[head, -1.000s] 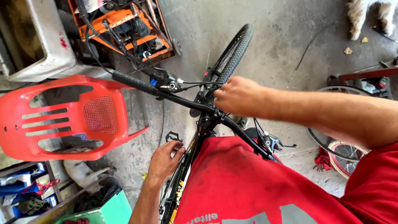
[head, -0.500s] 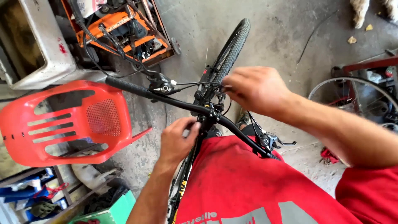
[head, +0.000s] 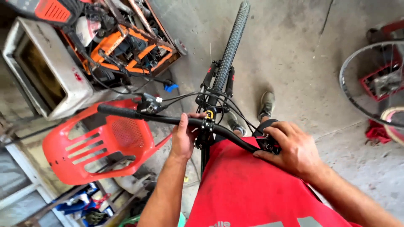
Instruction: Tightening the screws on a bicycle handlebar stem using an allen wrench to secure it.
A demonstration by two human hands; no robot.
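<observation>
At the bicycle handlebar (head: 168, 119), your left hand (head: 183, 141) grips beside the stem (head: 206, 126); your right hand (head: 294, 147) pinches the brake lever clamp (head: 266, 143), not yet squared.

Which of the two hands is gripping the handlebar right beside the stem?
The left hand: it wraps the black handlebar next to the stem. The right hand sits further out, at the bar's right-end controls.

A rough grey concrete floor (head: 294, 54) fills the scene, cracked and dusty in even daylight. At nine o'clock a red plastic chair (head: 105, 143) lies tipped on its side. At eleven sits an orange metal frame (head: 134, 46) full of parts beside a white box (head: 46, 71). At three leans a spoked wheel (head: 370, 84).
</observation>
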